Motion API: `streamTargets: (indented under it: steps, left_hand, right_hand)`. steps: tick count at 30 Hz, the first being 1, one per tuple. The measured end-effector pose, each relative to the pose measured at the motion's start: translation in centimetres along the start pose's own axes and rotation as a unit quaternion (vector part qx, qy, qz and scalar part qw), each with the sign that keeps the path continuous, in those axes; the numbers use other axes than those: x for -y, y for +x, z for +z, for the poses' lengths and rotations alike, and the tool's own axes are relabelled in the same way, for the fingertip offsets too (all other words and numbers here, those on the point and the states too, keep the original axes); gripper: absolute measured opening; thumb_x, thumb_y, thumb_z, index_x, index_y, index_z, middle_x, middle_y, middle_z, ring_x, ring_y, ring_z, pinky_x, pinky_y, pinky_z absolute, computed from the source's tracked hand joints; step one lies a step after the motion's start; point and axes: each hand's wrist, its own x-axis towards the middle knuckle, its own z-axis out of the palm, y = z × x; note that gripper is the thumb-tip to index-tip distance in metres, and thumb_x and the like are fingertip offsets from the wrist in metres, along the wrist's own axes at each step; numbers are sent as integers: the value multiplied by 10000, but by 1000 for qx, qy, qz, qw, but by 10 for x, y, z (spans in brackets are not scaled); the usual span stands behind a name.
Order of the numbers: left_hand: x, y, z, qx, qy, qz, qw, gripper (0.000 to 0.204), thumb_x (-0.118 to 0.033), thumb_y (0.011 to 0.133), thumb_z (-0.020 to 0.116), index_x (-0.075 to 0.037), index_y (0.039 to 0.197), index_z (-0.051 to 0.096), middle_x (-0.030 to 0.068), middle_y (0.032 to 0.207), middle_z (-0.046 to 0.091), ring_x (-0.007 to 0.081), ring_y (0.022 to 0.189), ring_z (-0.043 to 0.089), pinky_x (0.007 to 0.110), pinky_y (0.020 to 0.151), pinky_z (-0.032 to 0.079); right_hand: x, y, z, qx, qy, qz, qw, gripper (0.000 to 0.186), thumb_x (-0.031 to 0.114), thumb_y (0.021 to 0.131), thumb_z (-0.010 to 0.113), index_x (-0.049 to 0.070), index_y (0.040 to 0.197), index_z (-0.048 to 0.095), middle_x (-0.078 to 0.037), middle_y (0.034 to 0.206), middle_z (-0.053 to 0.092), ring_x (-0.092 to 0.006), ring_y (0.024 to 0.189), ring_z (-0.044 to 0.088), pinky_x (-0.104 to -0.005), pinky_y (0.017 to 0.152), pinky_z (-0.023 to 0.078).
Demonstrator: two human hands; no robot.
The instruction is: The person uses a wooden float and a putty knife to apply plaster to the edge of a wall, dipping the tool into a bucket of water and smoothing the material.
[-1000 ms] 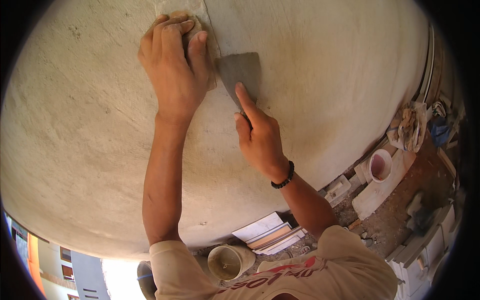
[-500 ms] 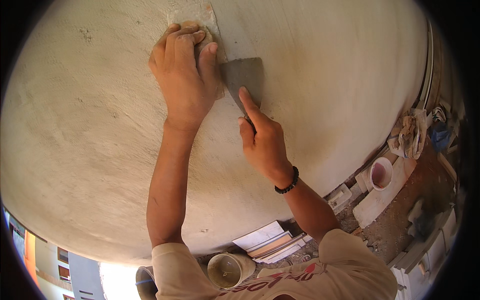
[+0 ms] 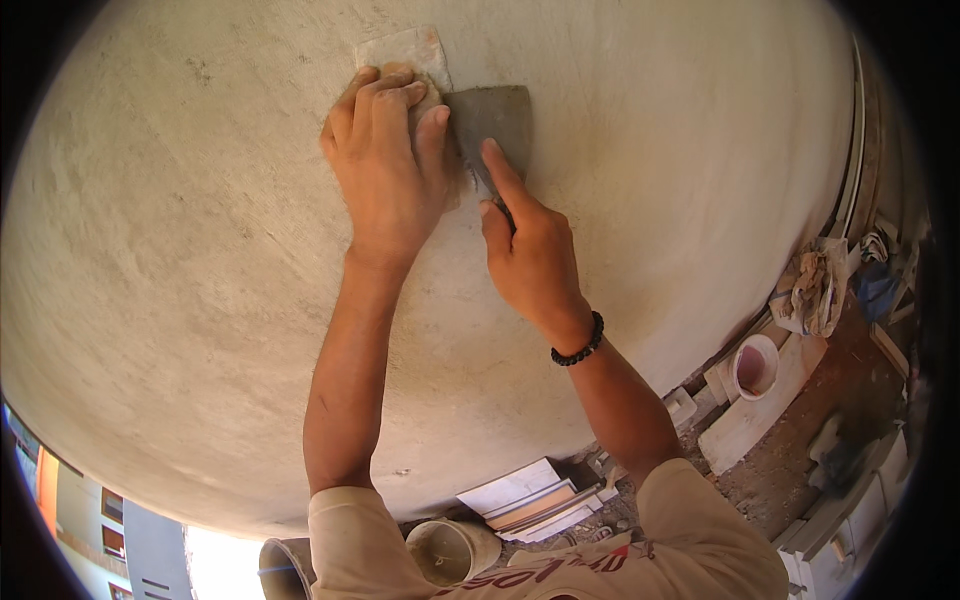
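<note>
My left hand [image 3: 385,165] is closed around the handle of a pale, mortar-smeared plastering float [image 3: 405,45], whose plate edges show above and right of the fingers. The float is against or very near the plastered wall [image 3: 220,250]. In my right hand [image 3: 540,260] is a putty knife [image 3: 490,115] with a wide grey blade. My index finger lies stretched along the blade and the thumb presses beside the handle, which is mostly hidden. The blade's left side meets the float's right edge. A black bead bracelet [image 3: 580,345] circles my right wrist.
Low in view stand a bucket [image 3: 490,545] and a second, darker one [image 3: 275,570]. Stacked tiles or boards [image 3: 530,490] lean at the wall's foot. Rightward are a white bucket [image 3: 742,368], a torn bag [image 3: 815,285] and a plank [image 3: 735,435] on the dirt floor.
The float and my left hand have shifted slightly right along the wall. My right hand has moved the putty knife upward along the float's edge. Both grips stay the same.
</note>
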Motion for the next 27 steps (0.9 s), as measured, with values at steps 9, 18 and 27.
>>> streamTargets:
  steps: [9, 18, 27]
  left_hand:
    - [1, -2, -4, 10, 3, -2, 1000, 254, -218, 857, 647, -26, 1014, 591, 106, 1160, 600, 320, 1199, 465, 425, 987, 311]
    - [-26, -5, -25, 95, 82, -104, 987, 425, -225, 750, 747, -14, 1069, 562, 85, 1001, 590, 260, 980, 503, 388, 841, 417]
    - [12, 14, -97, 183, 206, 158, 948, 292, -87, 818, 609, -138, 1105, 618, -23, 1138, 598, 188, 1045, 508, 378, 984, 351]
  right_hand:
    - [1, -1, -4, 2, 34, 25, 999, 535, 57, 885, 532, 56, 1399, 383, -103, 616, 559, -154, 503, 523, -298, 509, 438]
    - [16, -6, -57, 22, 118, 87, 989, 578, 128, 932, 520, 61, 1453, 278, 20, 610, 445, -56, 508, 406, -232, 491, 388]
    - [17, 16, -100, 69, -52, -81, 993, 475, 175, 929, 565, 112, 1383, 438, -31, 626, 507, -107, 526, 412, -272, 532, 425]
